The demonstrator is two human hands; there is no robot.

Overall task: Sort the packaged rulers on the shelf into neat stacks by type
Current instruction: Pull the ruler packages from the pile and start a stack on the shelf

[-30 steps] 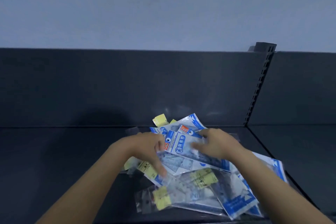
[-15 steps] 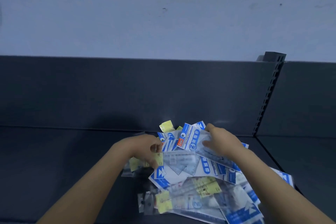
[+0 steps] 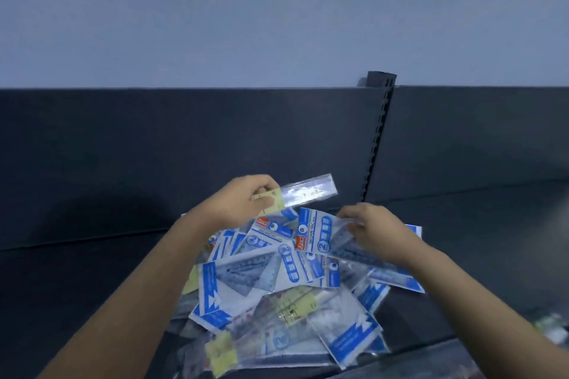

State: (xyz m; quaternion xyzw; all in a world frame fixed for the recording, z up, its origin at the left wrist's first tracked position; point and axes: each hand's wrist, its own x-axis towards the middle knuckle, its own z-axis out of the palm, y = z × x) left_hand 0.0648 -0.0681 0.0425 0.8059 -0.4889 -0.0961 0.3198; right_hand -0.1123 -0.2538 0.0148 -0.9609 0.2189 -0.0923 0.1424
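**Left hand lifts a clear ruler packet over the pile; right hand holds a blue one**

The left hand (image 3: 240, 203) is closed on a slim clear ruler packet (image 3: 311, 194), pinching it at its yellow-labelled end. The packet juts out to the right of the hand, nearly level, and is held above the far edge of the pile of packaged rulers (image 3: 246, 280), clear of the packets beneath it.

The right hand (image 3: 372, 228) is at the pile's far right side. Its fingers are bent over the transparent part of a blue-and-white packet (image 3: 317, 234) printed "GEOMETRIC", and it grips this packet, which lies tilted on top of the pile with its printed header towards the left hand.

The pile itself is a loose heap. More blue-and-white packets overlap at all angles through its middle and right side, some showing set squares through the plastic. A clear packet with a yellow label (image 3: 295, 306) lies across the near middle of the pile, and another yellow-labelled one (image 3: 220, 354) sits at its near left corner.

The pile rests on a dark shelf (image 3: 77, 286). Behind the pile stands the shelf's dark back panel (image 3: 184, 148), and a slotted upright (image 3: 377, 138) rises behind the pile's right side. A pale wall (image 3: 277, 24) shows above the panel.
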